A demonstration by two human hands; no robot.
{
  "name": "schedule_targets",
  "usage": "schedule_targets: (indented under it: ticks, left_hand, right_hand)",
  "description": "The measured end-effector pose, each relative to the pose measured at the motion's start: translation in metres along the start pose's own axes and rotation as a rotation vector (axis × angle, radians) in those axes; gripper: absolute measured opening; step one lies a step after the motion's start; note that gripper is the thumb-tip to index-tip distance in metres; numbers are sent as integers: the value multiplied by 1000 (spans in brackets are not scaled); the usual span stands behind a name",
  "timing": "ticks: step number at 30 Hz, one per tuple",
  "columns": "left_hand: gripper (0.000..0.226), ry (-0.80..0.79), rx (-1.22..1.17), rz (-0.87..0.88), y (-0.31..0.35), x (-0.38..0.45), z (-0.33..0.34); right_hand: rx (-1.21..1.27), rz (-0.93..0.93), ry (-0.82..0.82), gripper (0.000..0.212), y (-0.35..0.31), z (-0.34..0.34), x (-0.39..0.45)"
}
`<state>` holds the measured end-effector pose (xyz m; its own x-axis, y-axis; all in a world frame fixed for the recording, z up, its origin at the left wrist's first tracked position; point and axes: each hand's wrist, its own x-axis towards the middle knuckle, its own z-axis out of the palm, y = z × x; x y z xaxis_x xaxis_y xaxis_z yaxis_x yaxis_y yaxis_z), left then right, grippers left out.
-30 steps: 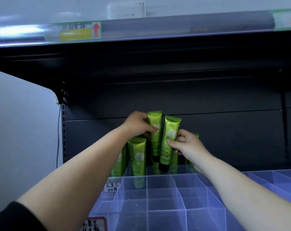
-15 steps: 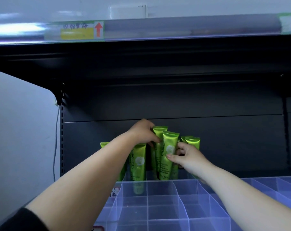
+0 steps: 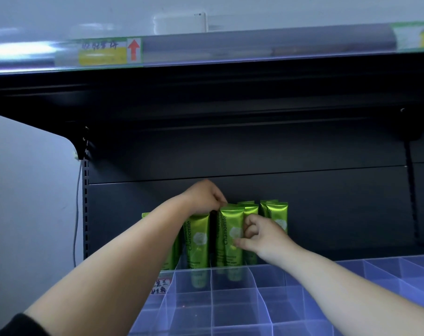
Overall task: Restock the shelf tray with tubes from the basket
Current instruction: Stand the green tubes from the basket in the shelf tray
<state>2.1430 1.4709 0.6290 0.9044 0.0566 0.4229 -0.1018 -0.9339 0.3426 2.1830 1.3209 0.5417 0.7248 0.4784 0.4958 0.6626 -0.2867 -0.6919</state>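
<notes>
Several green Chamomile tubes stand upright in the back row of a clear divided shelf tray (image 3: 235,299). My left hand (image 3: 203,197) reaches over them and pinches the top edge of a middle tube (image 3: 230,238). My right hand (image 3: 264,236) holds that same tube on its right side, thumb and fingers curled against its front. Another tube (image 3: 198,241) stands just left of it, and more tubes (image 3: 275,213) stand behind to the right. The basket is not in view.
A dark shelf back panel (image 3: 327,209) rises behind the tray. The upper shelf edge (image 3: 230,47) with a yellow price label (image 3: 101,55) overhangs close above. A white wall (image 3: 31,202) and a cable (image 3: 77,214) lie to the left.
Both hands have lowered the two raised tubes down into the tray's back compartments. The tubes now stand level with the others. My view has tilted slightly upward.
</notes>
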Motion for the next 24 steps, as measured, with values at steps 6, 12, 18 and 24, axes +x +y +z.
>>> schedule_targets:
  ticks: [6,12,18,24]
  left_hand:
    - [13,73,-54,10,-4,1,-1]
    - [21,51,-6,-11,-6,-2,-1]
    - [20,27,75,-8,-5,-2,-2]
    - [20,11,75,-33,-3,-3,-5]
  right_hand:
    - [11,4,16,35,0,3,0]
    - [-23,-5,21,32,-5,4,-1]
    - [-67,32,5,31,-4,5,-1]
    - [-35,57,-2,31,-3,4,-2]
